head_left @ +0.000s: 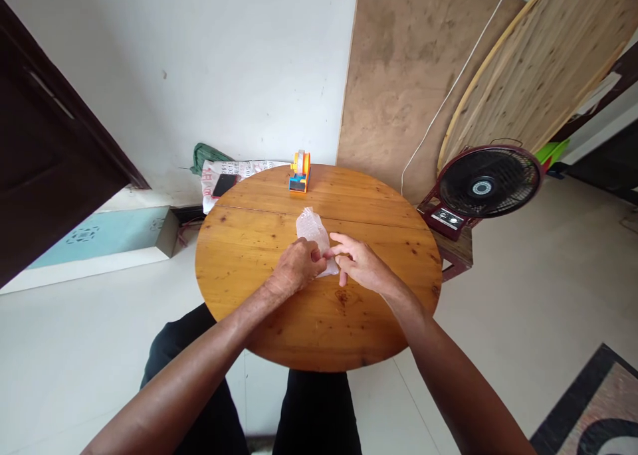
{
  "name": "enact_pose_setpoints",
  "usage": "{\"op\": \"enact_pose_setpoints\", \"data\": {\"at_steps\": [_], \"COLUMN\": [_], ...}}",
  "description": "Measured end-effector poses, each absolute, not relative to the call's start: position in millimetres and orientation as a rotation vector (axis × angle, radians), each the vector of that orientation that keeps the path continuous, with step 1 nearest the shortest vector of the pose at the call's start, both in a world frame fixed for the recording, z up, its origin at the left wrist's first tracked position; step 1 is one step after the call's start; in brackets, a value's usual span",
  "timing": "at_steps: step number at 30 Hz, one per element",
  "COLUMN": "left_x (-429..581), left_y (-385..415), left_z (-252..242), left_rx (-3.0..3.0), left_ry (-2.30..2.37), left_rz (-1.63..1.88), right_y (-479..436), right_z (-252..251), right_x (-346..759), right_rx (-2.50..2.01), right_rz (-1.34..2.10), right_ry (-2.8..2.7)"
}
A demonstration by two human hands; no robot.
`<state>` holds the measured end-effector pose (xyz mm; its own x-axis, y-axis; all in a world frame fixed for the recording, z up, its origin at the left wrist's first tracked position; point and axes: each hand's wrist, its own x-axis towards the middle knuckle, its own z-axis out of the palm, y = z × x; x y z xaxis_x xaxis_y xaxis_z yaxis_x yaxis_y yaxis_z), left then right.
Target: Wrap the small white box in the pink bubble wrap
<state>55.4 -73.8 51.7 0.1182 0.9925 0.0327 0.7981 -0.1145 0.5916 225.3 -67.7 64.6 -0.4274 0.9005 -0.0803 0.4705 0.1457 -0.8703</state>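
A small piece of whitish bubble wrap (311, 225) lies near the middle of the round wooden table (239, 242). My left hand (298, 266) is closed at its near side, thumb and fingers pinching the wrap. Just to the right, my right hand (363, 264) has its fingers apart, with fingertips close to the wrap's right edge; whether they touch it I cannot tell. An orange and blue tape dispenser (300, 173) with a roll of tape stands at the table's far edge. Whether the wrap encloses anything is hidden.
An electric fan (482, 186) stands on a stool (461, 246) to the right of the table. Behind the far left edge are a printed white sack (252, 167) and a green bag (207, 155). A round wooden board (538, 70) leans at the right.
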Motion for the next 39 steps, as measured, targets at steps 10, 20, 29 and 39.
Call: {"op": "enact_pose_setpoints", "data": {"at_steps": [10, 20, 29, 39], "left_x": [52.8, 56.6, 50.8, 51.1], "left_y": [-71.9, -72.6, -57.6, -61.9], "left_z": [52.4, 49.6, 59.5, 54.0], "left_rx": [1.951, 1.944, 1.994, 1.951], "left_ry": [1.668, 1.722, 1.609, 1.672], "left_rz": [0.625, 0.628, 0.463, 0.509], "right_y": [-69.2, -73.0, -52.6, -9.0], "right_z": [65.0, 70.9, 72.0, 83.7], "right_x": [235.0, 230.9, 237.3, 194.6], "right_rx": [-1.287, -1.286, -1.315, -1.721], "right_rz": [1.29, 1.318, 0.935, 0.302], "right_ry": [-1.943, -1.913, -1.83, -2.166]}}
